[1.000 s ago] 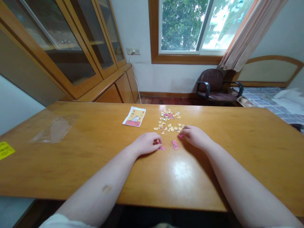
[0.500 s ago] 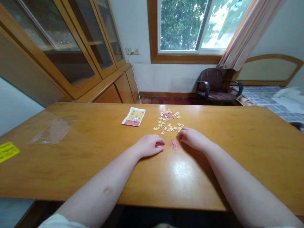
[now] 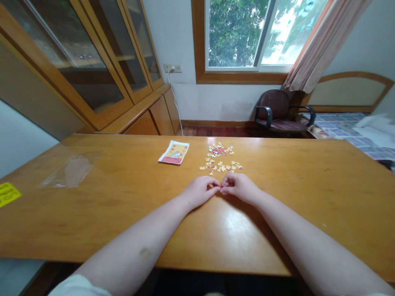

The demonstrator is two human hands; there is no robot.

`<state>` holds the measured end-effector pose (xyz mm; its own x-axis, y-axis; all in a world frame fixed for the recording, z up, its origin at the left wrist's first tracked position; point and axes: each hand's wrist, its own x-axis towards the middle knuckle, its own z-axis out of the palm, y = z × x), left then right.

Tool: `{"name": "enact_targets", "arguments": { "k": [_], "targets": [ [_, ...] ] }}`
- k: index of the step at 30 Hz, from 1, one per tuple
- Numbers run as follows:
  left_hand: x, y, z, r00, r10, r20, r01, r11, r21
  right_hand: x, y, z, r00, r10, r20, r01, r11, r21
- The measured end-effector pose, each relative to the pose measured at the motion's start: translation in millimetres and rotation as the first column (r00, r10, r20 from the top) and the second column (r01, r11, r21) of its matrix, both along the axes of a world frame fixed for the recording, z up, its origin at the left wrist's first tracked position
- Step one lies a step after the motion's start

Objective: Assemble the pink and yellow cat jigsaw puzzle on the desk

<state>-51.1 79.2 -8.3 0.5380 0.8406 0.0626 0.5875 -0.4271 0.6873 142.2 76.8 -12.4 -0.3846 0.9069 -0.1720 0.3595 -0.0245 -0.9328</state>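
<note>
My left hand (image 3: 201, 190) and my right hand (image 3: 240, 187) meet over the table, their fingertips nearly touching. Both are closed in a pinch around small pink puzzle pieces (image 3: 221, 187), which the fingers mostly cover. Whether the pieces are joined I cannot tell. Just beyond the hands lies a loose row of yellow puzzle pieces (image 3: 221, 167). Farther back is a heap of mixed pink, yellow and white pieces (image 3: 218, 150). To the left of the heap lies a picture sheet (image 3: 174, 153) with a white animal on yellow and pink.
The wooden table (image 3: 123, 222) spans the view. A clear plastic bag (image 3: 71, 170) lies on its left, and a yellow label (image 3: 9, 195) sits at the left edge. Beyond are a glass-door cabinet (image 3: 135, 92), an office chair (image 3: 274, 109) and a bed (image 3: 336, 127).
My right hand has moved left from beside the yellow pieces to meet my left hand, which has shifted slightly right. The pink pieces between them are now mostly covered.
</note>
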Motion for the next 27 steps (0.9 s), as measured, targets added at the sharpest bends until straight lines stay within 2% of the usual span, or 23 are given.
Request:
{"name": "enact_targets", "arguments": {
  "k": [3, 6, 9, 18, 27],
  "targets": [
    [1.8, 0.2, -0.1, 1.0, 0.003, -0.018, -0.004, 1.0, -0.009, 7.3, 2.2, 2.2, 0.989, 0.026, 0.144, -0.042, 0.993, 0.108],
    [2.9, 0.0, 1.5, 0.999, -0.002, -0.05, 0.002, 1.0, -0.009, 20.8, 7.2, 7.4, 0.932, 0.028, 0.36, -0.133, 0.953, 0.272],
    [6.2, -1.2, 2.7, 0.996, -0.022, -0.082, 0.022, 1.0, -0.003, 30.6, 12.2, 9.4, 0.873, 0.064, 0.484, -0.231, 0.928, 0.293],
    [14.4, -2.2, -0.4, 0.973, -0.038, -0.228, 0.072, 0.987, 0.146, 29.0, 14.3, 6.5, 0.855, 0.067, 0.514, -0.235, 0.934, 0.268],
    [15.0, -3.0, -5.3, 0.962, -0.049, -0.27, 0.115, 0.965, 0.235, 28.2, 15.4, 6.4, 0.862, 0.067, 0.503, -0.223, 0.94, 0.257]
  ]
}}
